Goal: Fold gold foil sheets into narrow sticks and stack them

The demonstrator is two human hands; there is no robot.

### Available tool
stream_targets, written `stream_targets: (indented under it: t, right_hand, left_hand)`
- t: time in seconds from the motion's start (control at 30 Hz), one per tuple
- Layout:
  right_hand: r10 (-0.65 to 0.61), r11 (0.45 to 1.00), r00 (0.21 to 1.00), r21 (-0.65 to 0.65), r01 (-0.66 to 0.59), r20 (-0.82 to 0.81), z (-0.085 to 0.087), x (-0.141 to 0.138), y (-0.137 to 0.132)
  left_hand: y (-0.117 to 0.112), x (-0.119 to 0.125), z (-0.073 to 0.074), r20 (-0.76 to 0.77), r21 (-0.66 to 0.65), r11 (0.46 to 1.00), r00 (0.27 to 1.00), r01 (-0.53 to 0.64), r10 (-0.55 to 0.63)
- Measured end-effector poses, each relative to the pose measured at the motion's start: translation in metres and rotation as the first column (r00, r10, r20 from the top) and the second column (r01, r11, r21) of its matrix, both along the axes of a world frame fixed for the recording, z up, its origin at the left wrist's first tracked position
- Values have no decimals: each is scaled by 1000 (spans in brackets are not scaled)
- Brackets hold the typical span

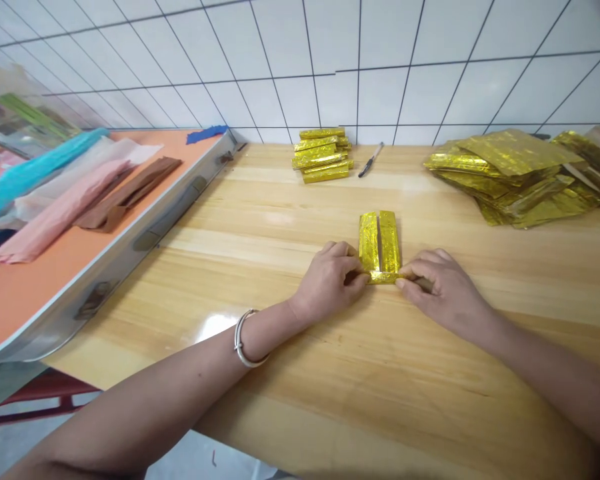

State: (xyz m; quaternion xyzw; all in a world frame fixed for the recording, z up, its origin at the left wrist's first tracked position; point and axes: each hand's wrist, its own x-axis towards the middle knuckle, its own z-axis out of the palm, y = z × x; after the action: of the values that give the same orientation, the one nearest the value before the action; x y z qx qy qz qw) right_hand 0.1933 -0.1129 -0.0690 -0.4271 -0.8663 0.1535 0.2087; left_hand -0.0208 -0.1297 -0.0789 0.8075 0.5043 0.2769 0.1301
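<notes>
A sheet of shiny gold foil paper point(389, 241) lies on the wooden table with both long sides folded inward, leaving a narrow gap down the middle. Its near edge is turned up into a thin fold. My left hand point(333, 277) pinches the left end of that fold between thumb and fingers. At the right end, my right hand point(433, 283) grips the same fold, thumb in front and fingers curled behind. A silver bangle point(240, 340) circles my left wrist.
Folded gold strips point(323, 157) are piled near the tiled wall, beside a pen point(371, 160). More gold sheets point(520, 180) lie stacked at the back right. On the left, an orange-topped case point(145, 240) carries pink paper point(63, 213), brown paper point(130, 193) and turquoise paper point(40, 170).
</notes>
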Motion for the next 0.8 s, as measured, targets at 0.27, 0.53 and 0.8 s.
stream_targets:
  t: [0.27, 0.53, 0.8]
  right_hand:
    - [-28, 999, 999, -27, 27, -41, -3, 4, 1]
    - [-36, 998, 993, -53, 31, -111, -1, 5, -1]
    - [-23, 1000, 999, -10, 23, -25, 1, 4, 1]
  left_hand:
    - [-2, 0, 1, -52, 19, 1000, 998, 20, -19]
    - [-2, -2, 2, -66, 23, 999, 997, 40, -38]
    - [-2, -1, 5, -62, -3, 1000, 998, 30, -30]
